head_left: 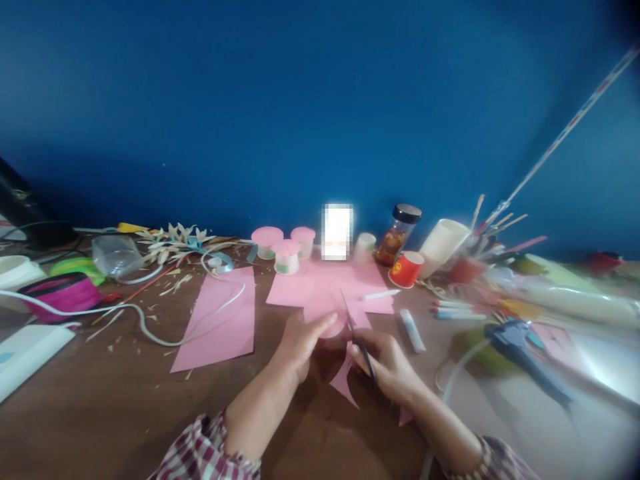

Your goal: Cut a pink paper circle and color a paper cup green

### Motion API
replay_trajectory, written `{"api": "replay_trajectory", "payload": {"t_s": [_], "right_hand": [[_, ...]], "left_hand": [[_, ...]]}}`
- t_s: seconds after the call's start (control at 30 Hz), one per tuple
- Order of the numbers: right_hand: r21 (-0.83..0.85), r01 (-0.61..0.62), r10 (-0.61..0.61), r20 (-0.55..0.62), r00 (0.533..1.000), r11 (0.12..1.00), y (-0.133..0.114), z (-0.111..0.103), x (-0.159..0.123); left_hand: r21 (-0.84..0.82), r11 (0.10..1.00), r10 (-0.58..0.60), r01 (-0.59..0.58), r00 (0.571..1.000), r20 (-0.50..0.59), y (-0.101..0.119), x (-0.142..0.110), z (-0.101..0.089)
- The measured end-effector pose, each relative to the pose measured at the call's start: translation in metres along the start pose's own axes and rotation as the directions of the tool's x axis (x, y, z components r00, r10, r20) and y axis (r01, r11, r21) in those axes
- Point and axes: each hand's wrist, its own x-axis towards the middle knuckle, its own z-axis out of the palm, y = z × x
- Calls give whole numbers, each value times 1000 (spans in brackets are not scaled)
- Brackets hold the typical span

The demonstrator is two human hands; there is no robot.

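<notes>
My left hand [303,340] grips a piece of pink paper [323,313] by its near edge, thumb on top. In my right hand [387,363] is a pair of dark-handled scissors [367,357], its blades at the right side of that paper. A curved pink offcut [345,380] hangs below the blades. Beneath and behind lies a larger pink sheet [285,287], with a white pen [380,294] on it. Several small white cups topped with pink paper discs [287,250] stand at the sheet's back left.
Another pink sheet [220,320] lies left, crossed by a white cable [145,327]. At the right are a glue stick [412,330], red paper cup [406,269], dark-lidded jar [399,233] and glue gun [525,350]. A magenta roll [60,297] and clear plastic cup [117,257] stand left.
</notes>
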Motion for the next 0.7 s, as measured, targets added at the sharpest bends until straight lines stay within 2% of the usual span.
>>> {"api": "replay_trajectory", "payload": {"t_s": [0.17,0.33,0.7], "right_hand": [[-12,13,-13,3,1000,1000,-2,0,0],[-17,26,-26,0,1000,1000,-2,0,2],[-35,46,-46,-27,999,998,3,0,2]], "left_hand": [[-21,1000,-20,20,999,-40,-6,1,0],[-44,999,-21,21,1000,-12,-9,-2,3],[-48,998,-47,45,998,-44,-3,-9,10]]}}
